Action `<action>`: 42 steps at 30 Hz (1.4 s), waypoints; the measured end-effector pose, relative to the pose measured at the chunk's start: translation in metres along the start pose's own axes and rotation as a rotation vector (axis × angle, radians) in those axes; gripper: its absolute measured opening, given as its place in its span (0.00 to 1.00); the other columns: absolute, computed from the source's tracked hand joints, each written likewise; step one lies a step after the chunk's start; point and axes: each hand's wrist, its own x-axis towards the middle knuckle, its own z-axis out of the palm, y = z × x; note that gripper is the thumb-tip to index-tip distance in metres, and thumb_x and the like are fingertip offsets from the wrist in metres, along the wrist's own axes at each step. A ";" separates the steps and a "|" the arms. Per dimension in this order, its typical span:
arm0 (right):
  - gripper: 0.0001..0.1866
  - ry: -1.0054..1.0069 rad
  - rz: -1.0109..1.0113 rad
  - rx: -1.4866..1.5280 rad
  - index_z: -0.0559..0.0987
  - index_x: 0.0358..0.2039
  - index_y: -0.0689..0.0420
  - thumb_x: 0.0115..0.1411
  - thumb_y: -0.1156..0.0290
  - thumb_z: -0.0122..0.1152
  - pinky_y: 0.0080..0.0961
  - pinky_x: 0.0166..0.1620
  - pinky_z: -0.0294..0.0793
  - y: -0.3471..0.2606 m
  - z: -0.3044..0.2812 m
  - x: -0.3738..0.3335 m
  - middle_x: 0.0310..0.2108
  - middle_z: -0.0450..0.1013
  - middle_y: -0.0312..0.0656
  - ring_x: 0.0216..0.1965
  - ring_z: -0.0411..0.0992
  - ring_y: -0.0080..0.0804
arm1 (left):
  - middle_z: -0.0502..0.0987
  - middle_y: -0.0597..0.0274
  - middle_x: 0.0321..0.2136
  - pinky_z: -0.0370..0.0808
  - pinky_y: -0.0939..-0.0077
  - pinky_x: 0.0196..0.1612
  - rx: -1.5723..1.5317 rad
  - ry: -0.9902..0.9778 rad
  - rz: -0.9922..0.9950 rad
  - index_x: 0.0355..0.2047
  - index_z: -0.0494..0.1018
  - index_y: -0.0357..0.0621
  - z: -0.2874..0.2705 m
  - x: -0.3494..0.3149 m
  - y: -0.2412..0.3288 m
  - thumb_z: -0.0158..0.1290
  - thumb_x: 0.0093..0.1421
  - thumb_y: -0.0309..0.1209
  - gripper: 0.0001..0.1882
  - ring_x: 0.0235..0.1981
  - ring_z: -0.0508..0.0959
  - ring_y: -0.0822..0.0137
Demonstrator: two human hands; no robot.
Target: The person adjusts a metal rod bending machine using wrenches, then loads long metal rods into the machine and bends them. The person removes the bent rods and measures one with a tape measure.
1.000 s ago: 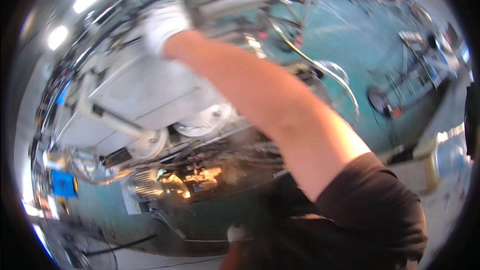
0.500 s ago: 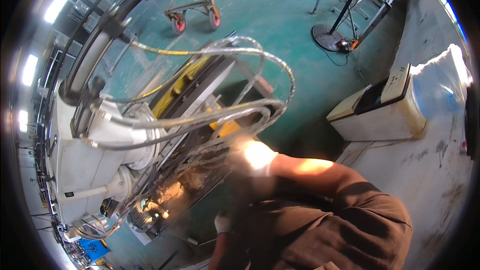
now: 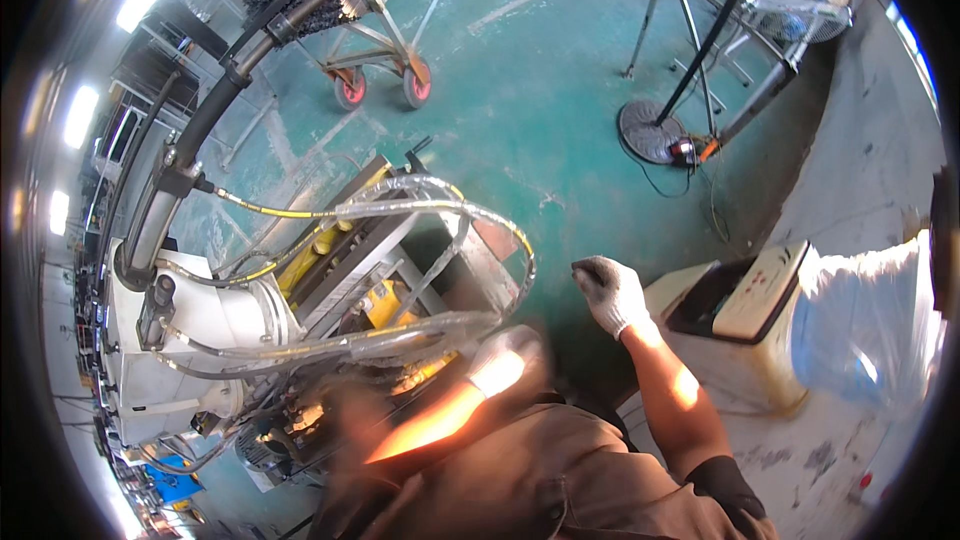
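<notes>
- My right hand point(image 3: 612, 292), gloved, hung loosely curled at frame centre over the green floor point(image 3: 520, 70), grasping nothing.
- My left hand point(image 3: 508, 365), gloved and blurred, was beside the clear hoses point(image 3: 430, 202); grip: cannot tell.
- Progress, judged: no part held, hoses apparently untouched.
- Hoses looked translucent and looped, arching off the white machine point(image 3: 215, 325), left of centre.

R hand point(image 3: 612, 292) now raised, L hand point(image 3: 505, 362) lowered

Far left, a wheeled cart point(image 3: 375, 50) on green floor point(image 3: 540, 90). Far right, a round-based stand point(image 3: 655, 130). Near right, a beige bin point(image 3: 745, 325) beside a white bag point(image 3: 870, 325).
</notes>
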 end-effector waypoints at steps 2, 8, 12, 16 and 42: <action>0.15 0.040 0.003 0.054 0.89 0.49 0.56 0.69 0.61 0.64 0.42 0.55 0.82 0.012 -0.014 0.036 0.48 0.85 0.52 0.51 0.83 0.54 | 0.85 0.46 0.42 0.82 0.53 0.47 0.031 -0.015 0.072 0.46 0.83 0.40 0.004 0.050 -0.005 0.59 0.71 0.35 0.12 0.42 0.86 0.44; 0.11 0.140 0.019 0.026 0.89 0.46 0.58 0.67 0.67 0.69 0.35 0.49 0.83 0.065 -0.084 0.186 0.42 0.86 0.51 0.42 0.85 0.47 | 0.86 0.48 0.40 0.81 0.51 0.47 -0.115 0.085 -0.023 0.42 0.84 0.43 0.002 0.184 0.007 0.58 0.71 0.37 0.11 0.43 0.86 0.43; 0.07 0.276 0.116 0.096 0.87 0.43 0.63 0.69 0.75 0.67 0.28 0.42 0.79 0.171 -0.119 0.269 0.33 0.84 0.41 0.33 0.78 0.28 | 0.85 0.46 0.35 0.81 0.47 0.44 -0.115 0.149 -0.073 0.41 0.83 0.48 -0.014 0.284 0.012 0.56 0.71 0.38 0.10 0.39 0.84 0.37; 0.10 0.146 0.204 -0.241 0.88 0.38 0.62 0.64 0.67 0.72 0.34 0.41 0.81 0.274 -0.144 0.314 0.31 0.85 0.46 0.31 0.81 0.37 | 0.85 0.48 0.34 0.81 0.46 0.40 -0.068 0.215 -0.142 0.40 0.83 0.51 -0.072 0.393 0.021 0.55 0.71 0.38 0.10 0.35 0.85 0.39; 0.10 -0.148 -0.578 0.192 0.86 0.50 0.61 0.73 0.72 0.62 0.24 0.50 0.78 -0.279 -0.026 1.079 0.38 0.82 0.36 0.40 0.77 0.24 | 0.84 0.58 0.38 0.80 0.64 0.47 -0.918 1.248 -0.531 0.48 0.84 0.38 -0.469 0.755 -0.158 0.57 0.69 0.34 0.15 0.42 0.81 0.61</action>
